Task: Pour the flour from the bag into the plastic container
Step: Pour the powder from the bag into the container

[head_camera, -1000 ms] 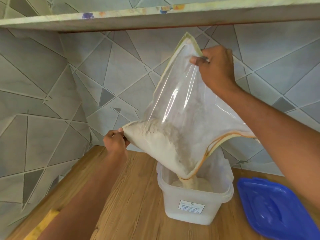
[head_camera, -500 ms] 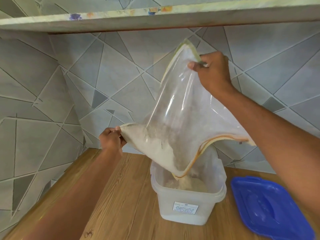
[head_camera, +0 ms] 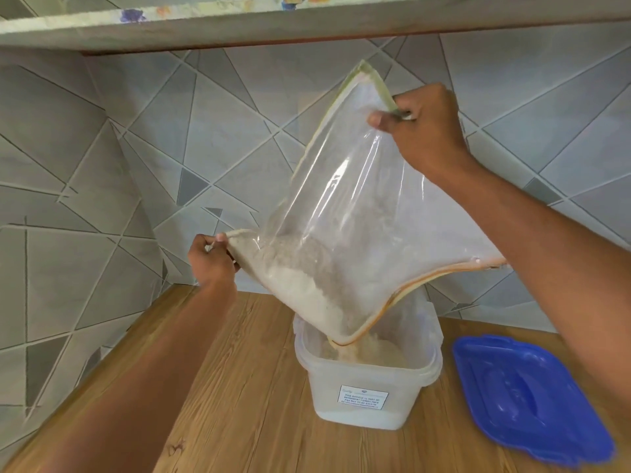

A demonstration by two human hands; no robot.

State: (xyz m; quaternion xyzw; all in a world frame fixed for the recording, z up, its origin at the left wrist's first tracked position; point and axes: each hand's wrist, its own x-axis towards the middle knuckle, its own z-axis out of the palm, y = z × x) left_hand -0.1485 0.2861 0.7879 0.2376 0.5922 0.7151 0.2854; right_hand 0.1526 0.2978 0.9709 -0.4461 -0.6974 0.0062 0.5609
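We look down from head height at a wooden counter (head_camera: 239, 387) set against a wall of grey tiles (head_camera: 102, 165) cut into angular shapes. A shelf (head_camera: 239, 25) runs across the top of the view

We hold a clear plastic bag (head_camera: 368, 206) tilted in the air between both hands. Our right hand (head_camera: 423, 131) is the higher one, fingers and thumb pinching the bag's upper edge near its top corner. Our left hand (head_camera: 211, 261) is lower and to the left, fingers curled tight around another corner of the bag. The bag is stretched between these two grips, with its lowest corner pointing down

The flour (head_camera: 300, 288) lies in the lower left part of the bag, sloping toward that bottom corner. The upper part of the bag is see-through, with only a dusty film on it. The low corner dips just inside the mouth of a translucent plastic container (head_camera: 368, 397), which stands upright on the counter directly beneath the bag. A mound of flour already sits inside the container, right under the bag's corner. A small white label (head_camera: 364, 399) with print too small to read is stuck on the container's front wall

A blue lid (head_camera: 526, 397) lies flat on the counter just beside the container, to its right, not touching it

Both of our bare forearms reach in from the bottom of the view
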